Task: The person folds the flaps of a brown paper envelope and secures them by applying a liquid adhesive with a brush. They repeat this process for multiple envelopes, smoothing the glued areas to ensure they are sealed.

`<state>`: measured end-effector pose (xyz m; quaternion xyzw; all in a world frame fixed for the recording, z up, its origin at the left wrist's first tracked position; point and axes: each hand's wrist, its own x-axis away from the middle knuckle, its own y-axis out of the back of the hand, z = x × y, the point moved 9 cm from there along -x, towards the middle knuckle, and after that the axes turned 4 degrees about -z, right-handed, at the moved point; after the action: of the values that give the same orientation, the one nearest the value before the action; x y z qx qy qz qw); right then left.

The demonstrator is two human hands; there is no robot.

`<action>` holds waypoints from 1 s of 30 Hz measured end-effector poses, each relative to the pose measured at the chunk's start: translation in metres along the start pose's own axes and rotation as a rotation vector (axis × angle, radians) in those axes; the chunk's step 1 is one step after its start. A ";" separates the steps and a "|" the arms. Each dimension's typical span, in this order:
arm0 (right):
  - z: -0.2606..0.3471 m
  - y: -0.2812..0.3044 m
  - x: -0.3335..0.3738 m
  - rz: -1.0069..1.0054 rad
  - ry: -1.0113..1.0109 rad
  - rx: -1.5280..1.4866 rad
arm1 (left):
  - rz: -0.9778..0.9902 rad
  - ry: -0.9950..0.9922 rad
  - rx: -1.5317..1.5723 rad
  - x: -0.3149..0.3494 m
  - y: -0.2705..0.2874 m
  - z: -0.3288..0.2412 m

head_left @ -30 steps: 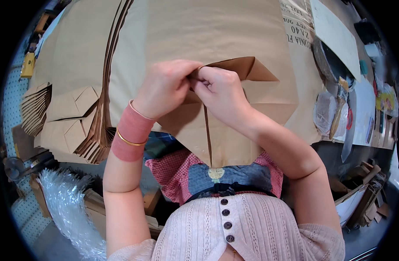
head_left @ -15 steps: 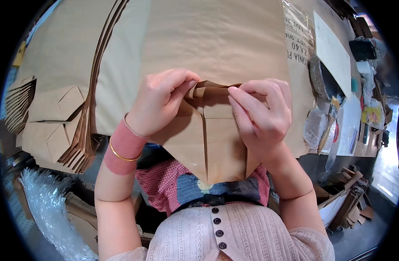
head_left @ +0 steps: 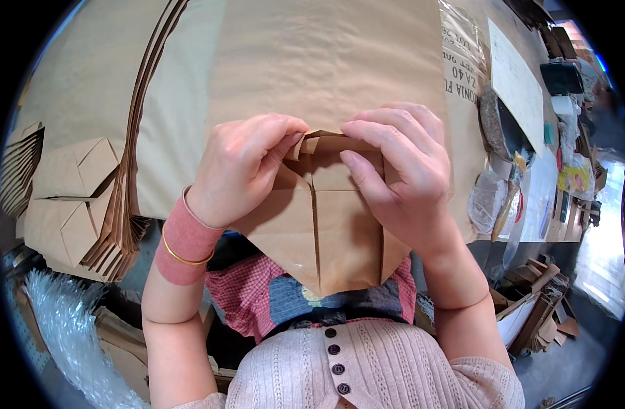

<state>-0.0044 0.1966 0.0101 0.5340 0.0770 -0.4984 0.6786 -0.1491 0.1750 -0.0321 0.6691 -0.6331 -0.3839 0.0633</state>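
at frame centre the left hand [head_left: 241, 167] and right hand [head_left: 401, 174] pinched the brown paper bag [head_left: 326, 225], its bottom flap half folded; finished bags [head_left: 67, 198] lay lower left.

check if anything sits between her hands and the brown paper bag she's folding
Nothing visible does. The left hand and right hand both press directly on the folded flap of the brown paper bag, fingers pinching its top edge.

A paper-bag workshop: stacked folded brown bags [head_left: 70, 204] crowd the worktable [head_left: 326, 61].
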 end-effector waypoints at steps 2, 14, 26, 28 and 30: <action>-0.001 -0.001 0.001 0.001 -0.001 -0.001 | 0.006 0.002 -0.001 0.000 0.000 0.000; -0.007 -0.005 0.002 0.013 -0.040 -0.005 | 0.003 -0.023 0.003 -0.001 0.000 -0.003; -0.012 -0.005 0.008 -0.089 -0.006 0.032 | -0.013 -0.072 -0.001 0.000 -0.001 -0.007; -0.006 -0.007 0.012 -0.067 0.087 0.161 | 0.013 -0.048 0.000 -0.001 -0.003 -0.006; -0.001 -0.007 0.012 -0.075 0.150 0.235 | 0.012 -0.053 -0.001 0.000 -0.003 -0.007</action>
<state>-0.0031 0.1905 -0.0027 0.6421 0.0887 -0.4877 0.5848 -0.1426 0.1730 -0.0284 0.6550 -0.6382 -0.4015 0.0492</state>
